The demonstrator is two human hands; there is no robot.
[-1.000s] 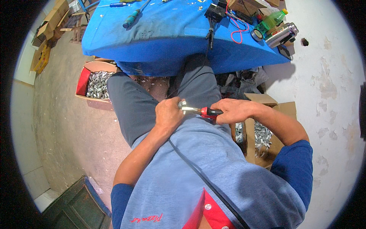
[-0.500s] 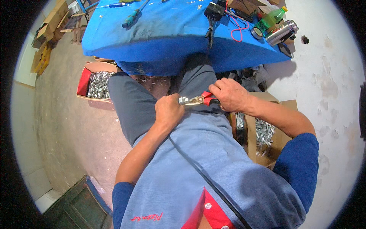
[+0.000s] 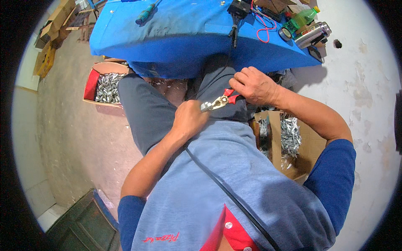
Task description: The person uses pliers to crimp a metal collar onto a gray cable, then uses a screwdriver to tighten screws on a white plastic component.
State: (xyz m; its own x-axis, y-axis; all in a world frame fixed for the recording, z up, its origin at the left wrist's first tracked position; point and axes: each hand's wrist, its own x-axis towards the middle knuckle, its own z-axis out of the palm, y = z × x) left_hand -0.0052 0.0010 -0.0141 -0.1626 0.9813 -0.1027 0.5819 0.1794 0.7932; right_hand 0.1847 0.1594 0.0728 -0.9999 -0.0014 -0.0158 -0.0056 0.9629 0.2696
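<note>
Over my lap, my right hand (image 3: 254, 85) is closed around the red handles of a pair of pliers (image 3: 221, 100). The pliers point down and left, with their pale metal jaws at a small silvery metal part (image 3: 205, 106). My left hand (image 3: 191, 119) is closed round that part, so only its end shows beyond the fingers. Whether the jaws grip the part or just touch it is too small to tell.
A blue-covered table (image 3: 176, 46) stands ahead, bearing a screwdriver (image 3: 145, 14), a green bottle (image 3: 302, 19) and a steel flask (image 3: 313, 34). Left of my leg is a box of metal parts (image 3: 88, 90). On the right, a cardboard box (image 3: 309, 157) holds more metal pieces beside the wall.
My right hand has risen slightly and the pliers now tilt more steeply, handles up. My left hand has shifted a little to the right with the metal part.
</note>
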